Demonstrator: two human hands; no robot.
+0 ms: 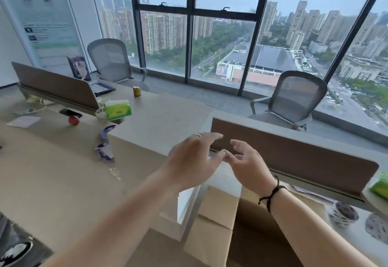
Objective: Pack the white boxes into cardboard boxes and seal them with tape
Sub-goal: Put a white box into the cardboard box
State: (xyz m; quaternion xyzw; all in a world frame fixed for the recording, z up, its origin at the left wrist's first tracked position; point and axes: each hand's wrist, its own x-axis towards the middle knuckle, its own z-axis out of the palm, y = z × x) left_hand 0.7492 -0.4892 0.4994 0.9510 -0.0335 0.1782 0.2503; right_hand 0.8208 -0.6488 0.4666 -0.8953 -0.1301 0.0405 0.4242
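Observation:
Both my hands are raised over the desk, fingers spread and relaxed, holding nothing. My left hand [194,159] wears a ring and hovers above a white box [189,201]. My right hand [249,164] has a dark cord bracelet on the wrist and nearly touches the left at the fingertips. The white box stands between a large closed cardboard box [155,124] on the left and an open cardboard box [216,224] below my arms, whose flaps stand up. Two rolls of printed tape [344,214] lie on the desk at the right.
A brown desk divider [294,153] runs behind my hands. Green tissue packs [118,109] [380,185], a can [136,91], a red ball [73,120], a laptop [101,88] and purple tape scraps [105,151] lie on the desks. Two grey chairs [294,103] stand by the windows.

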